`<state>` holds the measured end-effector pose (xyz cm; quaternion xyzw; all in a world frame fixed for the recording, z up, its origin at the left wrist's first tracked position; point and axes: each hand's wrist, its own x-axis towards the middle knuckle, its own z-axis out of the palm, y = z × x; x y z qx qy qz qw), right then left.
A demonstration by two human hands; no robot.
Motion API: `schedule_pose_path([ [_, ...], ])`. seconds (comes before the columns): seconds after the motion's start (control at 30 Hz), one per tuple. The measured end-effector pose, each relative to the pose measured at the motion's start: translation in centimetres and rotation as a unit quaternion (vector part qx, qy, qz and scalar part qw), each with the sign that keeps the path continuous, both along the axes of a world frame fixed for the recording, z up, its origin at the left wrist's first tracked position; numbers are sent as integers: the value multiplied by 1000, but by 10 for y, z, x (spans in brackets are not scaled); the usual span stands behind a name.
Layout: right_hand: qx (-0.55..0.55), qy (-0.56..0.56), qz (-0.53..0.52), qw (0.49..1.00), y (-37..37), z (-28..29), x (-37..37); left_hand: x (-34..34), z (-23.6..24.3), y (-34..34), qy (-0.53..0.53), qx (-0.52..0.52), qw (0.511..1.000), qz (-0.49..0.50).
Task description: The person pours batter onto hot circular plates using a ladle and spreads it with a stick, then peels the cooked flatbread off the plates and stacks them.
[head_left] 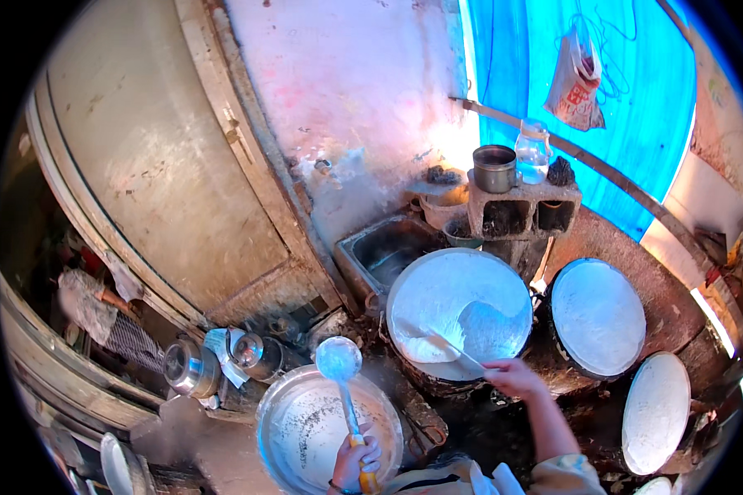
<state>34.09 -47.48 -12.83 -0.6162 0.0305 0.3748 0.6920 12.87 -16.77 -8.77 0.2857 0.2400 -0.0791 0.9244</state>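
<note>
My left hand [357,460] is wrapped round the yellow handle of a ladle [338,359]. The ladle's round bowl, coated in pale batter, is above the far rim of a wide metal basin [269,406], whose inside is smeared white with dark specks. My right hand [516,378] grips a thin flat spatula [461,353]. Its far end rests at a layer of white batter [425,280] on a large round griddle [494,330]. The layer covers the far and left parts; a smoother bluish patch shows at the near right.
Two more round white tops [598,318] [656,412] stand to the right. Behind the griddle are a sink [388,247], a concrete block [516,210], a metal pot [495,169] and a glass jar [534,153]. Kettles [191,367] sit left; another person [99,313] is beyond the doorway.
</note>
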Motion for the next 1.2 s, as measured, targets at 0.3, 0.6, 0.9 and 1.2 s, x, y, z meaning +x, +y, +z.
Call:
schedule_pose_path([
  [0.3, -81, -78, -279, 953, 192, -108, -100, -43, -14, 23, -16, -59, 998, -21],
  [0.6, -162, -249, -356, 886, 136, -100, -114, -52, -24, 33, -30, -84, 996, -23],
  [0.9, -214, -113, -248, 938, 56, -45, -108, -38, -7, 30, 26, -45, 998, -41],
  [1.2, -300, -354, -203, 862, 9, -81, -143, -5, -31, 6, -1, -58, 996, -74],
])
